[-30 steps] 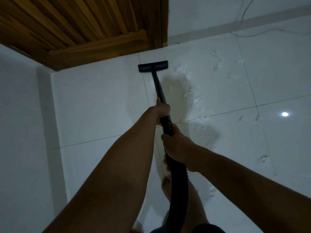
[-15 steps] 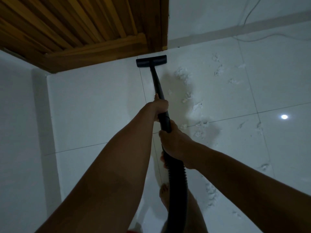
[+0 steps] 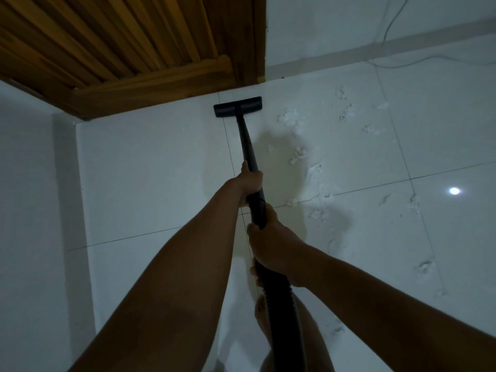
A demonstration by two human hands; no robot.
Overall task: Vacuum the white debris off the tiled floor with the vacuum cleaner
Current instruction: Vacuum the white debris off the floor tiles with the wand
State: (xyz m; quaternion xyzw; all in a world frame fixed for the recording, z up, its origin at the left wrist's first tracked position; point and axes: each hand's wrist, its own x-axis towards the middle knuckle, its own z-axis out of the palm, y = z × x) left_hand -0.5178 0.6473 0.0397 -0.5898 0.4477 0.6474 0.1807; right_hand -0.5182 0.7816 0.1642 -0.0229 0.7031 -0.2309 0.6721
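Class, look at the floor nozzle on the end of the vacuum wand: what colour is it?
Black. The floor nozzle shows best in the head view, dark against the pale tiled floor.

A slatted wooden door [image 3: 120, 44] stood at upper left, beside a white wall [image 3: 322, 22]. A thin white cable [image 3: 400, 67] ran down the wall and along its base.

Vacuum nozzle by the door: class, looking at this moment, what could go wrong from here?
1. The nozzle sits close to the wooden door; a push forward may knock it.
2. The white debris lies to its right, so straight strokes may miss it.
3. The hose runs beside a bare foot, a possible trip.
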